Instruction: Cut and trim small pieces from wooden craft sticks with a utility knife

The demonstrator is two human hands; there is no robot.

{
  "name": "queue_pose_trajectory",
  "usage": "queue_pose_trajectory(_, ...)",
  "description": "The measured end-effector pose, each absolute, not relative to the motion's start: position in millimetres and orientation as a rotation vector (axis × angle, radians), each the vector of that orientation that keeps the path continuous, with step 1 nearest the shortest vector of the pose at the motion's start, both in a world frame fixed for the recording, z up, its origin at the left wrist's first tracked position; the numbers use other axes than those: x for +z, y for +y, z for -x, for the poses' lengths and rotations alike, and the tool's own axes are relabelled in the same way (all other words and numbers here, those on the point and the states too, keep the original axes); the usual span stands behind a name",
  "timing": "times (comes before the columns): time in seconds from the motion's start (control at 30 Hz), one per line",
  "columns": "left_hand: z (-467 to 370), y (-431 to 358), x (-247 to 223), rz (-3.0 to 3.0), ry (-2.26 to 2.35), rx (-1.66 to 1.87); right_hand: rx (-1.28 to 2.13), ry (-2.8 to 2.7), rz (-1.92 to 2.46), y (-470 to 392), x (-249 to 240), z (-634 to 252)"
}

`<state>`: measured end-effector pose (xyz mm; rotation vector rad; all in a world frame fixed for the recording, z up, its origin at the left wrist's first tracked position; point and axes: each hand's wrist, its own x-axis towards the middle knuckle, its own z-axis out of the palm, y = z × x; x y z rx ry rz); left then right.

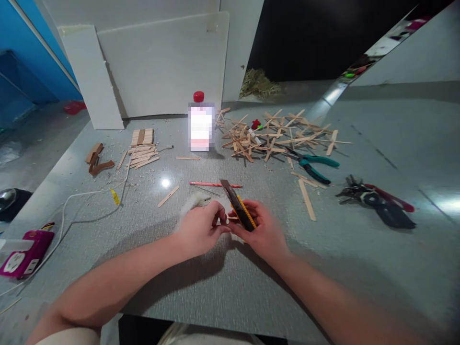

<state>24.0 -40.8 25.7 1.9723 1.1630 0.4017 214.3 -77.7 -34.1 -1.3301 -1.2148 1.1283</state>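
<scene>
My right hand [260,227] is wrapped round a yellow and black utility knife [244,211], its blade out and pointing up and away to the left. Close beside it, my left hand [204,227] is closed in a pinch, its fingertips meeting those of my right hand. A small bit of pale wood shows between the hands, mostly hidden by the fingers. Just beyond them lie a pink pencil [215,184] and some white fluffy material [192,203]. A single wooden stick [168,196] rests to the left of the fluff.
A blurred bottle with a red cap [199,97] stands at the back. Joined sticks [276,136] spread to its right, near teal pliers [312,165] and a punch tool [381,201]. Bundled sticks [143,137], a white cable [64,211] and a magenta box [34,249] are leftward.
</scene>
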Motion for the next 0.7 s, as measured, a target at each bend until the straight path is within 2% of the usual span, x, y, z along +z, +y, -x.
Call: queue_pose_trajectory(0.7, -34, -55, 12, -1.550, 1.102, 0.706, 1.149, -1.146, 1.283, -80, -31, -209)
